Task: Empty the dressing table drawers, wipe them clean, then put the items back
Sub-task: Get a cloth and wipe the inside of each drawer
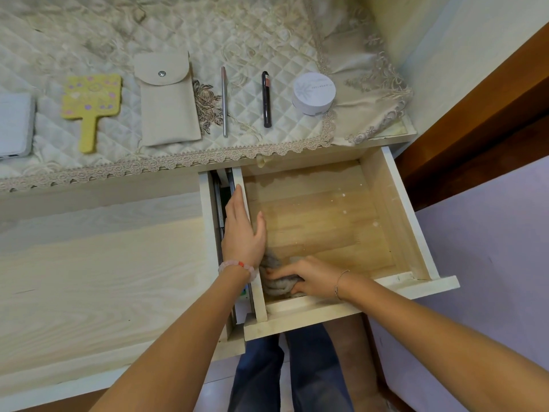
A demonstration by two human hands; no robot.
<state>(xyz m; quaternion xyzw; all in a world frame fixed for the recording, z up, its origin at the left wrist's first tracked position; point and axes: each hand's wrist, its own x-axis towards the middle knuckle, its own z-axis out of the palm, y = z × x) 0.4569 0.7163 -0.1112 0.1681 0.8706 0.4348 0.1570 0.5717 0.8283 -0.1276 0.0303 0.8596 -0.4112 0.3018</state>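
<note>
Wiping the drawer [326, 227] at frame centre, the right hand [312, 279] clamps a grey cloth [277, 288] into its lower-left corner while the left hand [243, 233], fingers flat, apparently steadies the side wall; the pouch [169, 99] and compact [313, 93] wait along the top.

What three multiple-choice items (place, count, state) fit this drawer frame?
1. Where is the grey cloth? A) tabletop B) near-left corner of the drawer C) floor
2. How many items lie on the quilted cover? A) three B) six C) nine
3. The drawer is: A) shut B) open, full C) open, emptied
Key: B, the right hand grips it there; B, white device through round compact makes six; C, only bare wood and the cloth show inside.
</note>
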